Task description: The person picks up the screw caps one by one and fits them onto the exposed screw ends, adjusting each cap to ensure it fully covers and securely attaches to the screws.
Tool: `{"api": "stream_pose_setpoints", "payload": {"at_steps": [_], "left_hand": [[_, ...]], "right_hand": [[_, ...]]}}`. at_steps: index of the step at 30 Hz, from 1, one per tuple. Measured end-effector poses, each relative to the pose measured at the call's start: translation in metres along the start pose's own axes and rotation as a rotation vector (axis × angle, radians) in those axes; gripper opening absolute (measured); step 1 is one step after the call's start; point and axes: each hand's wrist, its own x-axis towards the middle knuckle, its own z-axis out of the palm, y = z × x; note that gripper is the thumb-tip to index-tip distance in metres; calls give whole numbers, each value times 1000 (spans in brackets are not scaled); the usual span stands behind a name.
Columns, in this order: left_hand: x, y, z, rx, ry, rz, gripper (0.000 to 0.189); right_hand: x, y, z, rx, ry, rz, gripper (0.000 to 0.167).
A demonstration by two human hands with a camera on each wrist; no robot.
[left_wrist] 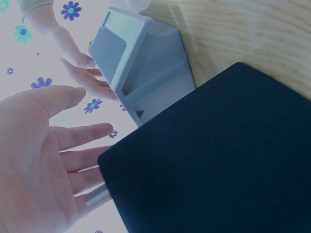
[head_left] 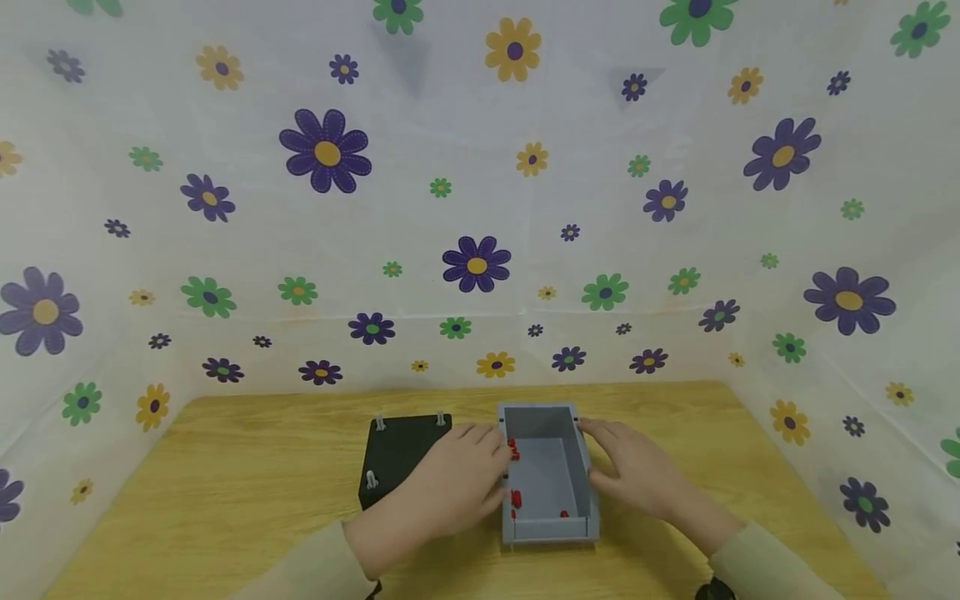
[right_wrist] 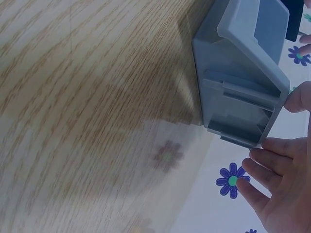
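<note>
A grey plastic bin [head_left: 551,530] stands on the table with several small red pieces [head_left: 516,498] inside, most of them along its left wall. My left hand [head_left: 459,483] reaches over the black box's right side, its fingertips at the bin's left rim. In the left wrist view the fingers of that hand [left_wrist: 43,160] are extended and hold nothing. On the other side, my right hand [head_left: 637,467] has its fingertips and thumb against the bin's right wall. The right wrist view shows the relaxed fingers [right_wrist: 262,158] at the bin's upper edge.
A black box [head_left: 401,450] with small clear pegs [head_left: 380,423] at its corners sits just left of the bin, partly covered by my left forearm. The wooden table [head_left: 247,467] ends at a flower-printed cloth [head_left: 420,225] behind and at both sides.
</note>
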Motion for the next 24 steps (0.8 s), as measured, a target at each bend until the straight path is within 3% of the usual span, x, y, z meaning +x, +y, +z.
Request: {"api": "stream_pose_setpoints", "payload": {"at_steps": [12, 24], "left_hand": [[-22, -13, -16, -45, 19, -37, 43], [-42, -31, -27, -55, 97, -90, 43]], "right_hand": [[0, 0, -2, 0, -11, 5, 63], [0, 0, -3, 2, -15, 5, 63]]}}
